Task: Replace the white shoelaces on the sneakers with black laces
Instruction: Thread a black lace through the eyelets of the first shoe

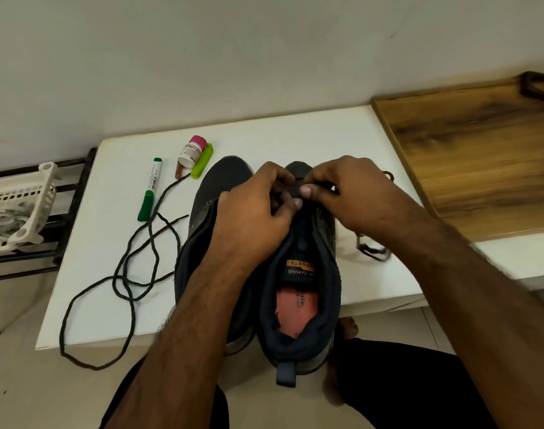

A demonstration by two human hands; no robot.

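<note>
Both hands meet over the near shoe [298, 305] on the white table [295, 131]. The left hand [252, 209] and right hand [351, 193] pinch its dark front, fingers curled. A loose black lace [125, 267] lies left of them.

Two dark sneakers stand side by side with toes toward twelve o'clock, the right sneaker [301, 305] open, showing a pink insole, the left sneaker [215, 193] partly hidden, and a loose black lace [125, 274] lies tangled at nine o'clock.
</note>
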